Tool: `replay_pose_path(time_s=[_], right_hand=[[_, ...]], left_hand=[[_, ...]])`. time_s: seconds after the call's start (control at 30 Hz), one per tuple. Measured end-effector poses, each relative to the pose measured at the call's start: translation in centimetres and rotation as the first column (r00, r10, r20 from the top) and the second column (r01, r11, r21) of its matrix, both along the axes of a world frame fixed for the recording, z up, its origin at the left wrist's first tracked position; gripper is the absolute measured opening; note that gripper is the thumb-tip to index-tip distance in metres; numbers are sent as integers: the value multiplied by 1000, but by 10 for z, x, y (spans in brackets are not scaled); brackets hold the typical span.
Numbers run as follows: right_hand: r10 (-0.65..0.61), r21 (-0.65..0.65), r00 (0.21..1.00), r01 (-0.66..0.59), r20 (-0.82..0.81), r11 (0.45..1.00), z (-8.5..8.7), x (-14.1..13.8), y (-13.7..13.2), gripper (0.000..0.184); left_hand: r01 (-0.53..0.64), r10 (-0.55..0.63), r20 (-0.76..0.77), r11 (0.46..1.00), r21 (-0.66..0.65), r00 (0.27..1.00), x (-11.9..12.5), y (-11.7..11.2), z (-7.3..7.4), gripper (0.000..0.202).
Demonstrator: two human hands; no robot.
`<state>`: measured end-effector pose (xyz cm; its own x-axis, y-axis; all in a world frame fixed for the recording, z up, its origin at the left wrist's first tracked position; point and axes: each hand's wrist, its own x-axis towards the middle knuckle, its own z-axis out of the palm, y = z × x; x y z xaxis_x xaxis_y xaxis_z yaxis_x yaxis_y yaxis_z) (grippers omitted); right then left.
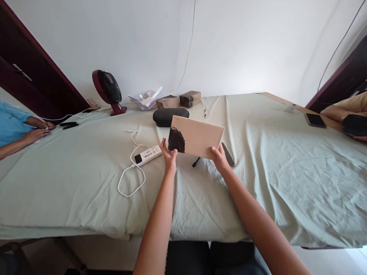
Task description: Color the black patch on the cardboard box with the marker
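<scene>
I am holding the cardboard panel [197, 136] tilted up over the middle of the table [71, 179], so its black-painted patch is facing me. My left grip [170, 156] is pinching the lower left corner and my right grip [220, 157] the lower right, so it is hanging clear of the black pen [196, 162] beneath.

The board [197, 137] looks like matt brown cardboard (one corner blackened); the tablecloth [86, 183] is wrinkled pale cloth, the remote [148, 154] smooth white plastic.
</scene>
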<state>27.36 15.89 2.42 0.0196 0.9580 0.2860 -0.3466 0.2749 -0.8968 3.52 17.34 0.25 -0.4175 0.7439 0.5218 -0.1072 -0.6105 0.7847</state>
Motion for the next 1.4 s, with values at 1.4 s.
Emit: replay_pose_path(time_s=[1.4], right_hand=[[-160, 103, 983, 150, 96, 983, 9, 4, -6, 65]], left_hand=[[57, -51, 49, 991, -118, 997, 5, -6, -3, 64]])
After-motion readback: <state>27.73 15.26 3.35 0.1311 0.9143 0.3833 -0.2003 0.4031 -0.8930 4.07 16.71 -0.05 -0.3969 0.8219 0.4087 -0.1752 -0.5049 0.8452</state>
